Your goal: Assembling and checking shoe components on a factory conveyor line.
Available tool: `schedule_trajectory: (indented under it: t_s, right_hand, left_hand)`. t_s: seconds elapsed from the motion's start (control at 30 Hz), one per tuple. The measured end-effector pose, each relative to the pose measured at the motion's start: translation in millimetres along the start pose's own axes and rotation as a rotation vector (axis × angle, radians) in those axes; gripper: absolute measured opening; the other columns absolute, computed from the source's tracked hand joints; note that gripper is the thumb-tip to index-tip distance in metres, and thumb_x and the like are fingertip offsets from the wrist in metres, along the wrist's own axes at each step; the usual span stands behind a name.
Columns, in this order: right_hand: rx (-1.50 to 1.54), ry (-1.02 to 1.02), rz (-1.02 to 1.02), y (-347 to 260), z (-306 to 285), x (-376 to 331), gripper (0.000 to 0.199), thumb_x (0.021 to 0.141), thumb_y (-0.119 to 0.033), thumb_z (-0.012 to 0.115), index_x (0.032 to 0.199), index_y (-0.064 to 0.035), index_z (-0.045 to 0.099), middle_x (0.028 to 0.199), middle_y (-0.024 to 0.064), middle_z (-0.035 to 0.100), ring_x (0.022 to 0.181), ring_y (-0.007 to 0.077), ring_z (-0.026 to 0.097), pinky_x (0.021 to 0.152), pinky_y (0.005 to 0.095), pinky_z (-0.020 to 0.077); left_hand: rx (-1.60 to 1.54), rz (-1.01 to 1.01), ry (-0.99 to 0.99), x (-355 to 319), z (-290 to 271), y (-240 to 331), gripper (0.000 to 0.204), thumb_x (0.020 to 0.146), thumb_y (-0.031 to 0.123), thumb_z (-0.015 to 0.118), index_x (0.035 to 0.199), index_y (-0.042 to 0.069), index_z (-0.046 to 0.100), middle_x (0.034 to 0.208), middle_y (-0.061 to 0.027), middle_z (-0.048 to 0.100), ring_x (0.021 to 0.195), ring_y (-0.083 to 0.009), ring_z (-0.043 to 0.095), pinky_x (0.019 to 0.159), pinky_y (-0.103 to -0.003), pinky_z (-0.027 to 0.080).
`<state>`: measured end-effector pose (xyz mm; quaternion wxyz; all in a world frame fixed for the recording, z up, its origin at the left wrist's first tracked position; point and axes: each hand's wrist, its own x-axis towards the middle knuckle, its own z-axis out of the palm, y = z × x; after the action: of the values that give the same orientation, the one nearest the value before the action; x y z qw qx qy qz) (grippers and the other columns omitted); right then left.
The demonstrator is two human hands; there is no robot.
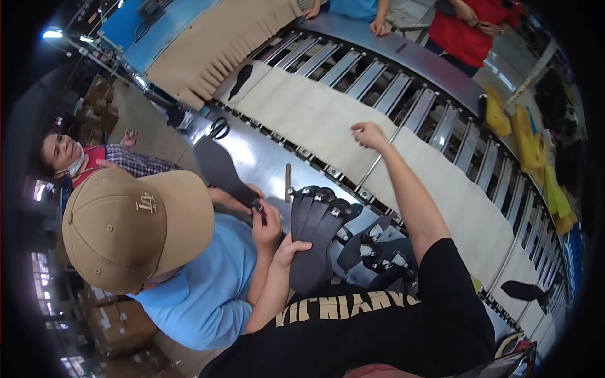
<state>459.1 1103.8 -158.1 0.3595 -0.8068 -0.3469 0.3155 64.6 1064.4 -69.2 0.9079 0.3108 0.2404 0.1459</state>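
Left hand (291, 247) flat on near fanned stack of dark grey shoe uppers (318, 217); right hand (368, 134) pinched on far conveyor's beige sheet (353, 135); uppers mostly unplaced, one lying far right.

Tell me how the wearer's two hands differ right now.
The left hand lies low and close to the body, flat on a fanned stack of dark grey cut pieces; the right hand is stretched far out over the cream conveyor belt. The left hand's fingers are spread, the right hand's curled. Both are bare.
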Motion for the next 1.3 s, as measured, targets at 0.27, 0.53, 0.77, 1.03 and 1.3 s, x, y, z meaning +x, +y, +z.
schedule_trajectory:
  t_s: [0.27, 0.53, 0.77, 1.03, 1.3]
  right_hand:
    - [-0.275, -0.172, -0.189, -45.0, 186.8, -37.2, 0.052, 0.070, -0.056, 0.071, 0.082, -0.0051, 0.070, 0.077, 0.0168, 0.068, 0.080, 0.0323, 0.067, 0.069, 0.0422, 0.0533]
    - [-0.084, -0.185, -0.016, -56.3, 203.5, -16.3, 0.036, 0.066, -0.030, 0.069, 0.082, 0.0020, 0.069, 0.079, 0.0215, 0.068, 0.078, 0.0333, 0.068, 0.070, 0.0423, 0.0539]
    - [0.632, -0.007, 0.142, -32.4, 75.4, -18.9, 0.020, 0.087, -0.016, 0.054, 0.103, -0.0043, 0.056, 0.068, 0.0057, 0.060, 0.052, 0.0104, 0.055, 0.043, 0.0257, 0.0440]
    - [0.530, -0.322, 0.136, -18.8, 53.2, -86.7, 0.027, 0.096, -0.027, 0.051, 0.115, -0.0107, 0.061, 0.065, -0.0009, 0.056, 0.047, 0.0063, 0.044, 0.042, 0.0215, 0.0344]
    - [0.751, -0.550, -0.092, -77.3, 87.9, -116.0, 0.047, 0.096, -0.023, 0.053, 0.141, -0.0170, 0.041, 0.072, 0.0000, 0.058, 0.053, 0.0054, 0.050, 0.046, 0.0194, 0.0392]
  left_hand:
    - [0.246, 0.006, 0.272, -18.0, -0.1, 4.9, 0.052, 0.070, -0.001, 0.069, 0.119, -0.004, 0.052, 0.105, -0.0096, 0.063, 0.095, -0.0195, 0.061, 0.087, -0.030, 0.047]
    - [0.525, 0.131, 0.454, 15.9, 0.6, 20.2, 0.053, 0.070, -0.001, 0.070, 0.121, -0.002, 0.054, 0.107, -0.0108, 0.063, 0.098, -0.0210, 0.061, 0.087, -0.031, 0.048]
    - [0.621, 0.236, 0.492, 98.0, -33.5, 19.9, 0.033, 0.071, -0.002, 0.070, 0.103, -0.002, 0.063, 0.092, -0.0062, 0.067, 0.081, -0.0151, 0.063, 0.072, -0.027, 0.050]
    - [0.839, 0.182, 0.835, 148.4, -118.2, 8.8, 0.044, 0.093, 0.035, 0.054, 0.114, -0.003, 0.062, 0.100, -0.0096, 0.068, 0.087, -0.0213, 0.063, 0.078, -0.031, 0.048]
    - [1.453, 0.476, 0.868, 126.6, -53.9, 43.7, 0.058, 0.088, 0.017, 0.044, 0.144, 0.007, 0.032, 0.090, -0.0247, 0.066, 0.084, -0.0442, 0.063, 0.075, -0.049, 0.049]
